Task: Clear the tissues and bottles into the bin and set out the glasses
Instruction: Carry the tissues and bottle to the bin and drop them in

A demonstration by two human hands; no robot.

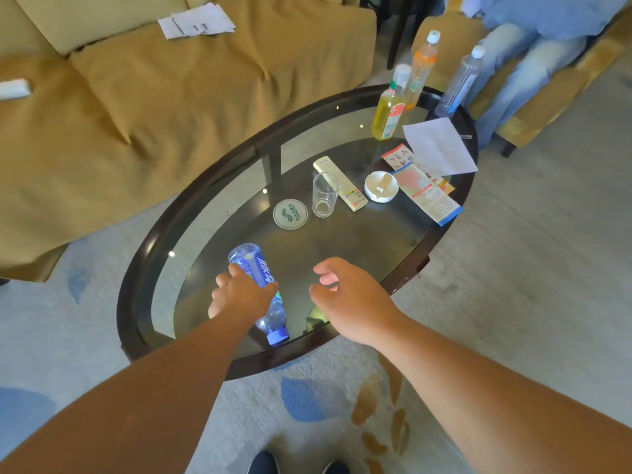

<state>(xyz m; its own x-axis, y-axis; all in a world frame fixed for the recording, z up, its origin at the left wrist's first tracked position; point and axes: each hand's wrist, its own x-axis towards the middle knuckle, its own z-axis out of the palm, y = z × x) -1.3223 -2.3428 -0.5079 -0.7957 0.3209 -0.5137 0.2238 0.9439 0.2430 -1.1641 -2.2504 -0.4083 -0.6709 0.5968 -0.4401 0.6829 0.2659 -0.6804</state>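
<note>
Left hand (pixel 239 295) grasps a blue bottle (pixel 260 285) lying at the desk's (pixel 143 248) near edge; right hand (pixel 345 299) hovers released; binning likely follows, though no bin is visible.

Bright, even daylight throughout. Small ceiling-light reflections dot the glass table (pixel 342 241), with mild sheen on its dark rim. Shadows soft. Wide-angle bowing bends the sofa (pixel 154 107) and carpet at the edges. Detail slightly soft overall.

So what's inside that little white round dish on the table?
The white round dish holds one small pale upright piece, maybe a matchbox. What's under that piece is hidden, and it's too small to name surely.
</note>
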